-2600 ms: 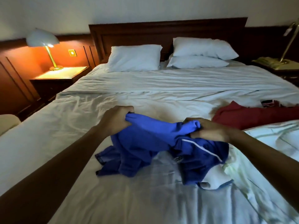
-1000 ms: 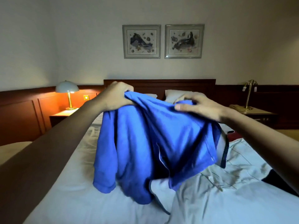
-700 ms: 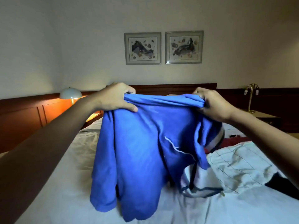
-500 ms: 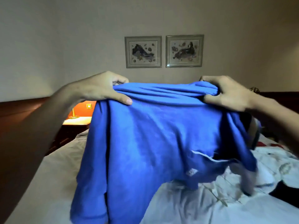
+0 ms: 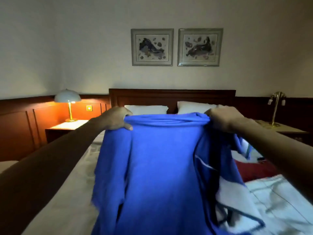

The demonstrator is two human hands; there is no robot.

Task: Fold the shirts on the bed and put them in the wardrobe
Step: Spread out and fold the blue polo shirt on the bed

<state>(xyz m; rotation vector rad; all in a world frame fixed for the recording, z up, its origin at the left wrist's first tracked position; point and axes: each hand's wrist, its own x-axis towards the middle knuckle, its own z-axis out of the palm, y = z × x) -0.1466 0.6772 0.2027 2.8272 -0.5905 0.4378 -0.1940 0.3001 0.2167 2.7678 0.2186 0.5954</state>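
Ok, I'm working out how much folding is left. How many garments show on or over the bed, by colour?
blue shirt: 1
red garment: 1
pale striped garment: 1
Total: 3

Bedroom (bed (image 5: 72, 192), bedside lamp (image 5: 67, 98))

Matt blue cloth shirt (image 5: 160, 175), polished dark wood headboard (image 5: 171, 96), brass lamp (image 5: 69, 106)
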